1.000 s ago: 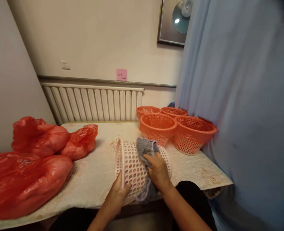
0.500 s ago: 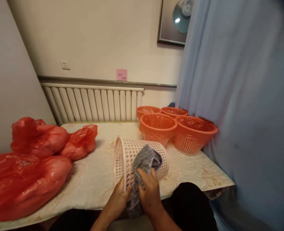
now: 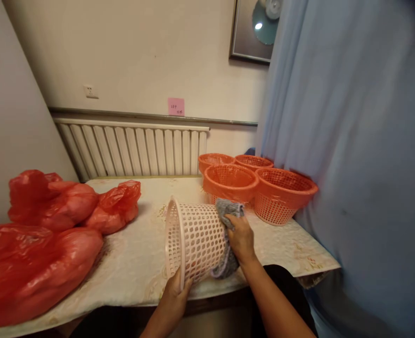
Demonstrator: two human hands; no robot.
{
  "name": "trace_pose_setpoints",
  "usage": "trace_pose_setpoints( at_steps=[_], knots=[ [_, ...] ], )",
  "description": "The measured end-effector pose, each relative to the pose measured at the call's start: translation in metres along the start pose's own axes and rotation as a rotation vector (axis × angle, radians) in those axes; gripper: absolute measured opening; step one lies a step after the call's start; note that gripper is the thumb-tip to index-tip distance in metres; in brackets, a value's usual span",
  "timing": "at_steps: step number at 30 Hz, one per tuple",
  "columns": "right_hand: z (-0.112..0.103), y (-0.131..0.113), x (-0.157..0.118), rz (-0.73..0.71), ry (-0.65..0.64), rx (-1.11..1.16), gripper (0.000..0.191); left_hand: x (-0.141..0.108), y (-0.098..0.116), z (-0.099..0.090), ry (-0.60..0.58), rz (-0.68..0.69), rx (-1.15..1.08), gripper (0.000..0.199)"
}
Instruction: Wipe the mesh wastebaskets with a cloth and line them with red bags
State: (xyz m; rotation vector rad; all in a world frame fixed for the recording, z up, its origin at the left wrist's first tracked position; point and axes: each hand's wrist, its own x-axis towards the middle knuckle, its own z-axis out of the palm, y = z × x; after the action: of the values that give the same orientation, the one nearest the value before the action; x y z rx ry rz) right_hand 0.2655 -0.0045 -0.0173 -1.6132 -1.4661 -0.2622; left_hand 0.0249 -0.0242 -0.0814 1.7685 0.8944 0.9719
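A pale pink perforated plastic basket point(image 3: 202, 237) lies on its side on the table, its open mouth facing left. My left hand point(image 3: 175, 293) grips the basket's rim at the lower front, thumb outside. My right hand point(image 3: 241, 237) is closed on a grey cloth point(image 3: 228, 263) and presses it against the basket's base end at the right. Part of the cloth hangs down below the hand along the basket's end.
Several orange-lined baskets point(image 3: 231, 180) stand upright behind and to the right. Stuffed red plastic bags point(image 3: 63, 263) fill the table's left side. A patterned cloth covers the table point(image 3: 133, 258). A blue curtain point(image 3: 351, 141) hangs at the right; a radiator point(image 3: 140, 148) is behind.
My right hand has moved right and up with the grey cloth, from the basket's side to its base end. My left hand still holds the rim. The view has shifted slightly.
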Motion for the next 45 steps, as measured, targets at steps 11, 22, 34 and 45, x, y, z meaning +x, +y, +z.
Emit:
trace_pose_setpoints(
  at_steps=[11,22,34,45],
  knots=[
    [0.017,-0.015,-0.074,0.035,0.175,0.027,0.040,-0.002,-0.008,0.002,-0.046,-0.009,0.005,0.033],
    [0.007,-0.117,-0.044,-0.272,-0.086,0.249,0.048,-0.013,-0.006,0.004,-0.104,-0.030,-0.090,0.030],
    [0.004,-0.125,-0.027,-0.227,-0.089,0.177,0.045,0.001,0.028,-0.001,0.019,-0.068,-0.090,0.051],
    [0.001,-0.035,-0.013,-0.090,-0.054,0.048,0.047,0.009,0.033,-0.007,-0.015,-0.095,-0.120,0.053]
  ],
)
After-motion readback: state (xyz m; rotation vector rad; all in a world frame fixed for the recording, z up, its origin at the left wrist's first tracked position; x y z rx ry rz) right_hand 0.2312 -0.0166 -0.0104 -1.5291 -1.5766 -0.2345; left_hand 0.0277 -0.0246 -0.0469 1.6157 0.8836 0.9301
